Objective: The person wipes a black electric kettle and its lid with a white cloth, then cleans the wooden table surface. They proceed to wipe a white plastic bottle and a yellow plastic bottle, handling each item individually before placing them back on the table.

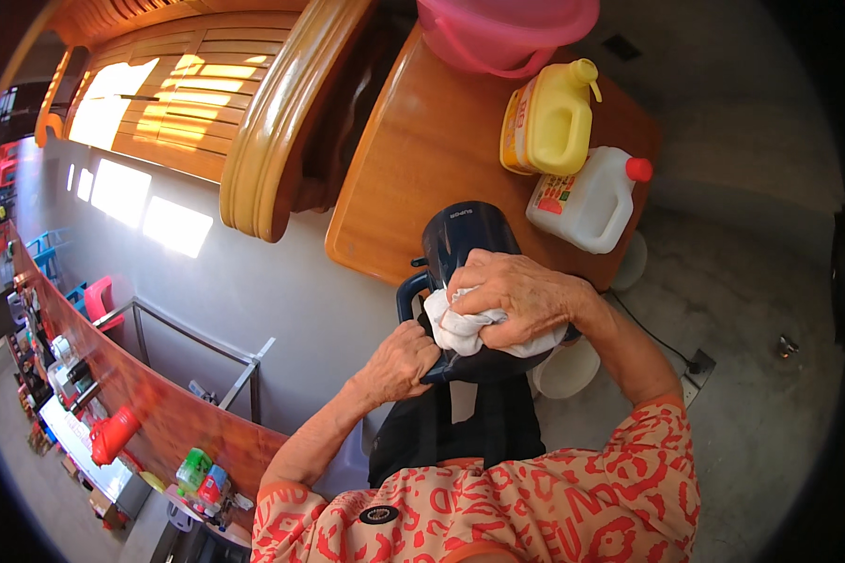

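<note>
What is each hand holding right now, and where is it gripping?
The left hand grips the dark blue kettle by its handle. The right hand presses a bunched white cloth against the kettle's side.

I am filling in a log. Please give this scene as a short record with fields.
left hand: grips the handle of the kettle
right hand: presses a white cloth on the kettle
kettle: dark blue, at the table edge
table holds: yellow jug, white jug, pink basin
</note>
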Demonstrator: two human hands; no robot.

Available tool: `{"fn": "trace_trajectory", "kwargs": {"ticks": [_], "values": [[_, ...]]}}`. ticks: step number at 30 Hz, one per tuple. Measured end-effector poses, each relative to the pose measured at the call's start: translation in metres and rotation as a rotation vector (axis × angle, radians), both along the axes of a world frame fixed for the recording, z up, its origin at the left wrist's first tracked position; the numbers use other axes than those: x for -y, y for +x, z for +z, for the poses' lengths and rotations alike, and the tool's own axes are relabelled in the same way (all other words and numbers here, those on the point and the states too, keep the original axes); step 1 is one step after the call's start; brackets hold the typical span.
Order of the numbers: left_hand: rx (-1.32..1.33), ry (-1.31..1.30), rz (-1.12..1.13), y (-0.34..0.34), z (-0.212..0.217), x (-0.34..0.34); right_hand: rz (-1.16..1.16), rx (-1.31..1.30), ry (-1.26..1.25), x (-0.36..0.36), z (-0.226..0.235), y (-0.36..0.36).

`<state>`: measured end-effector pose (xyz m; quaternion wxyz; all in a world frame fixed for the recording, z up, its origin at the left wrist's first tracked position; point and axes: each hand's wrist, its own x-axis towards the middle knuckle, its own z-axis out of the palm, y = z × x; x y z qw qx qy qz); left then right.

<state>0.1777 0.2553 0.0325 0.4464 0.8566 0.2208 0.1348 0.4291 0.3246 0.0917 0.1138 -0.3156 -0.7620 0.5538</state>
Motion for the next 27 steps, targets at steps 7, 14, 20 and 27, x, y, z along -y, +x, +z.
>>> {"fn": "trace_trajectory", "kwargs": {"ticks": [7,14,20,27], "values": [[-0.033,0.021,-0.067,0.004,0.009,-0.01,-0.028,0.225,0.046,-0.03,-0.048,-0.013],[-0.044,0.047,-0.081,0.007,0.011,-0.01,-0.25,0.476,0.136,-0.048,-0.093,-0.016],[-0.049,0.089,-0.083,0.012,0.012,-0.011,0.103,0.546,0.221,-0.05,-0.076,-0.033],[-0.134,0.084,-0.13,0.017,0.015,-0.008,0.332,0.44,0.182,-0.015,-0.034,-0.043]]}}
